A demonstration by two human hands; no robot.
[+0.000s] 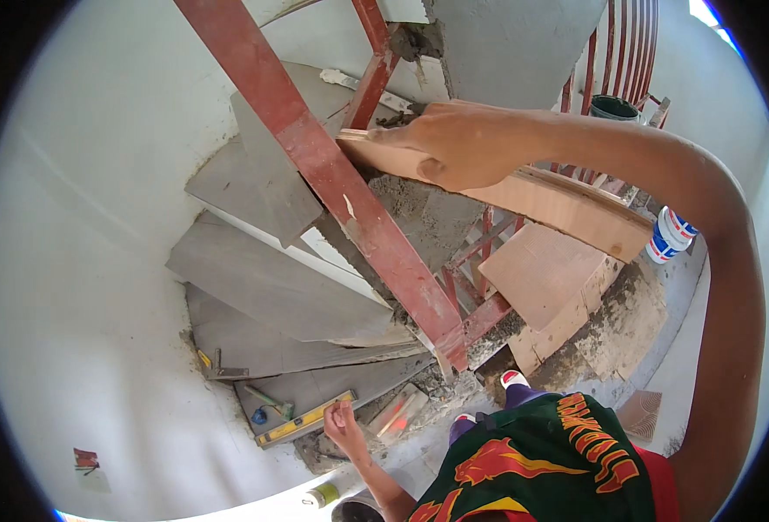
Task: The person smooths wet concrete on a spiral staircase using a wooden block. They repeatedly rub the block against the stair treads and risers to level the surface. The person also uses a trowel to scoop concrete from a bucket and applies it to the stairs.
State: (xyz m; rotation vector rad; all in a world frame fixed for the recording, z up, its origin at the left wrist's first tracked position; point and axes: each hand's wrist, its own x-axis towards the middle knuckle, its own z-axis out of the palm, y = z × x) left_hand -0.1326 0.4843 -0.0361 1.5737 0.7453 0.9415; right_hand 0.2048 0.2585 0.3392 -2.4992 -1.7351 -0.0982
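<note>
My right hand (467,143) grips wooden board (576,209) | my left hand (344,428), grip unclear, by level (296,424) along grey tread (328,381)'s near edge

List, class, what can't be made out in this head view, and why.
Head view:
Wooden board: partly covered by the right hand.
Left hand: overlaps the yellow level, hiding whether they touch.
White bucket: partly hidden by the right arm.
Dark bucket: cut off by the lower edge.
Red item at lower left: too small to identify.
</note>
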